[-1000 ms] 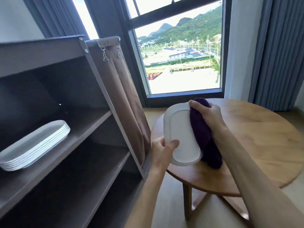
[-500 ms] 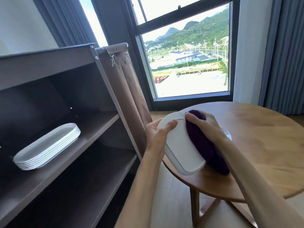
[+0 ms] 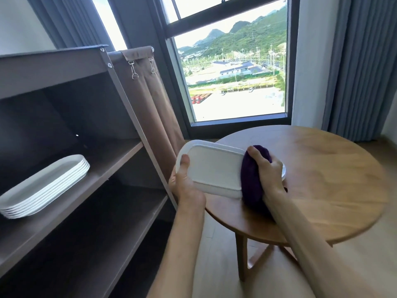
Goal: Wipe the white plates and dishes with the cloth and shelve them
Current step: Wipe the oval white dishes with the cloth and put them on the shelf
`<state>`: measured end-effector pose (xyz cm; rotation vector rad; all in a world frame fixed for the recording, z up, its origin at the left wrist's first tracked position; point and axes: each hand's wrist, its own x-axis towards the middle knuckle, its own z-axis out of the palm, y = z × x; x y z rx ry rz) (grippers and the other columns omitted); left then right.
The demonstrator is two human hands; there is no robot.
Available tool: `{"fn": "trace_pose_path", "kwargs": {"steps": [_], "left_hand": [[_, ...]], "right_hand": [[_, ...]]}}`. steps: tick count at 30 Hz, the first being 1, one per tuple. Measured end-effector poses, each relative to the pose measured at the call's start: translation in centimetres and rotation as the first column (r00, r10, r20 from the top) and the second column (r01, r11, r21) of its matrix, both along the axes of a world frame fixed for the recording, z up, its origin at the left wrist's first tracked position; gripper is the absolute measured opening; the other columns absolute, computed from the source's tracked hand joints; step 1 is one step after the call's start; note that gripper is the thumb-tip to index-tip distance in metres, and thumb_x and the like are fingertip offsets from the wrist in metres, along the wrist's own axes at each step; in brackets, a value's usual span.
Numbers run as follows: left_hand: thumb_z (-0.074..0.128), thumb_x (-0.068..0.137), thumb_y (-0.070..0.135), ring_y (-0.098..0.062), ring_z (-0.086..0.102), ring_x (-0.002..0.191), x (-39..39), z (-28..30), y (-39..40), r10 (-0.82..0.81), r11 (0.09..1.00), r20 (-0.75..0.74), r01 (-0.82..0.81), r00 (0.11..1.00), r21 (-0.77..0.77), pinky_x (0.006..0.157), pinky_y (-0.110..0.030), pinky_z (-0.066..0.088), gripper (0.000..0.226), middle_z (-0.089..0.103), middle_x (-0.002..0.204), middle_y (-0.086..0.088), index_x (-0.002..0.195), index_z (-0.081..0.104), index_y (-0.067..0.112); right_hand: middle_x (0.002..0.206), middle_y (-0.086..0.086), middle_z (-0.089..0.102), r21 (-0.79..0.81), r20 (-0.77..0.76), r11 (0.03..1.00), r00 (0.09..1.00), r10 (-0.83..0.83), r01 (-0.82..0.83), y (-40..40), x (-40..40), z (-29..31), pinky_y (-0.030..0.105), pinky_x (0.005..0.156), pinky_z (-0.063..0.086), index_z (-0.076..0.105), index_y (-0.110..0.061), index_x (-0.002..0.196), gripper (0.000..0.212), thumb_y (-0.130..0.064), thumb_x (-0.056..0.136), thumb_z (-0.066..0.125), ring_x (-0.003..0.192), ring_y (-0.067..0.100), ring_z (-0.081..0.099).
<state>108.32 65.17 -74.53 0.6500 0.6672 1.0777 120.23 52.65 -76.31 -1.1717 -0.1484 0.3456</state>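
Note:
A white oblong dish (image 3: 212, 166) is held bottom side up above the left edge of the round wooden table (image 3: 326, 181). My left hand (image 3: 184, 181) grips its left end, thumb on top. My right hand (image 3: 265, 168) holds a dark purple cloth (image 3: 250, 181) bunched against the dish's right end. Just behind my right hand the rim of another white dish (image 3: 284, 172) shows on the table. A stack of several white oblong plates (image 3: 43, 186) lies on the middle shelf of the brown shelf unit (image 3: 120, 155) at the left.
A brown fabric cover (image 3: 150, 97) hangs on the shelf unit's right side, close to the table. The lower shelf (image 3: 90, 229) is bare. Behind the table are a large window (image 3: 234, 82) and grey curtains (image 3: 361, 67). Wooden floor lies below.
The dish has turned from nearly upright to lying flatter with its long side left to right. My left hand shifted to its left end, and the cloth slid to its right end.

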Motion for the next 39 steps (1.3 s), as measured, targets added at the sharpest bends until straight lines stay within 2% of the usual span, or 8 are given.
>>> {"fn": "trace_pose_path", "kwargs": {"steps": [4, 7, 11, 13, 15, 22, 28, 39], "left_hand": [[0.083, 0.083, 0.021, -0.026, 0.075, 0.077, 0.4, -0.4, 0.4, -0.008, 0.998, -0.074, 0.003, 0.997, -0.069, 0.062, -0.036, 0.061, 0.022, 0.077, 0.093, -0.012, 0.098, 0.070, 0.012], [0.077, 0.086, 0.017, -0.018, 0.066, 0.097, -0.7, -0.2, 0.7, 0.057, 0.964, -0.432, 0.064, 0.900, 0.259, 0.067, -0.026, 0.052, 0.034, 0.067, 0.108, -0.002, 0.116, 0.061, 0.021], [0.081, 0.083, 0.029, -0.014, 0.052, 0.123, -1.2, 1.5, 2.0, 0.288, 0.475, -0.594, 0.427, 0.751, 0.770, 0.089, -0.022, 0.042, 0.068, 0.057, 0.139, 0.001, 0.143, 0.050, 0.028], [0.083, 0.081, 0.040, -0.018, 0.053, 0.124, 0.2, 2.7, 1.6, 0.203, 0.216, -0.679, 0.644, 0.706, 0.734, 0.096, -0.032, 0.050, 0.070, 0.056, 0.140, 0.000, 0.143, 0.051, 0.029], [0.087, 0.078, 0.042, -0.022, 0.055, 0.123, 1.9, 3.6, 1.2, 0.136, 0.151, -0.716, 0.700, 0.685, 0.698, 0.101, -0.045, 0.051, 0.075, 0.059, 0.134, -0.004, 0.142, 0.051, 0.025], [0.083, 0.065, 0.050, 0.000, 0.057, 0.073, 5.1, 3.5, 0.1, -0.022, 0.337, -0.594, 0.566, 0.804, 0.753, 0.061, -0.015, 0.046, 0.047, 0.064, 0.081, 0.013, 0.090, 0.062, 0.016], [0.082, 0.078, 0.042, -0.024, 0.063, 0.093, 5.6, 1.4, -4.4, -0.269, 0.775, -0.248, 0.362, 0.931, 0.519, 0.078, -0.047, 0.056, 0.038, 0.070, 0.098, -0.003, 0.103, 0.067, 0.019], [0.076, 0.077, 0.045, -0.009, 0.074, 0.090, 4.4, -0.4, -7.4, -0.141, 0.922, -0.069, 0.157, 0.988, 0.353, 0.073, -0.032, 0.060, 0.036, 0.078, 0.095, 0.010, 0.108, 0.069, 0.027]], "right_hand": [[0.081, -0.002, 0.074, -0.010, -0.027, 1.000, 0.999, 0.030, -0.030, -0.5, -0.1, -0.3, 0.020, 0.052, 0.053, 0.069, -0.014, 0.096, 0.034, -0.038, 0.078, 0.085, 0.075, 0.015, 0.069], [0.079, 0.004, 0.074, -0.071, 0.129, 0.993, 0.986, 0.108, -0.099, -1.6, 1.3, 1.3, 0.028, 0.061, 0.059, 0.072, -0.016, 0.087, 0.024, -0.032, 0.077, 0.086, 0.076, 0.018, 0.070], [0.075, 0.000, 0.071, -0.188, 0.560, 0.976, 0.804, 0.202, -0.115, -2.2, 2.1, 4.5, 0.024, 0.065, 0.056, 0.073, -0.022, 0.078, 0.014, -0.020, 0.075, 0.087, 0.069, 0.009, 0.066], [0.073, 0.000, 0.070, -0.193, 0.685, 0.980, 0.710, 0.163, -0.039, -1.7, 1.7, 5.5, 0.031, 0.068, 0.054, 0.072, -0.018, 0.078, 0.014, -0.017, 0.073, 0.085, 0.071, 0.016, 0.066], [0.072, 0.002, 0.069, -0.211, 0.741, 0.977, 0.655, 0.147, 0.020, -1.4, 1.4, 6.1, 0.039, 0.071, 0.053, 0.071, -0.014, 0.077, 0.013, -0.015, 0.071, 0.082, 0.072, 0.023, 0.065], [0.077, 0.002, 0.070, -0.130, 0.641, 0.988, 0.767, 0.022, 0.080, -2.9, 3.8, 6.1, 0.033, 0.073, 0.055, 0.071, -0.015, 0.082, 0.019, -0.029, 0.076, 0.082, 0.077, 0.020, 0.067], [0.076, -0.008, 0.066, 0.162, 0.330, 0.950, 0.893, -0.307, 0.267, -2.1, 3.5, 4.7, 0.020, 0.066, 0.051, 0.066, -0.015, 0.086, 0.031, -0.044, 0.080, 0.075, 0.071, 0.004, 0.061], [0.076, -0.020, 0.063, 0.029, 0.381, 0.942, 0.867, -0.321, 0.336, -0.7, 2.1, 2.1, 0.014, 0.067, 0.047, 0.059, -0.028, 0.083, 0.031, -0.057, 0.078, 0.067, 0.073, -0.001, 0.059]]}}
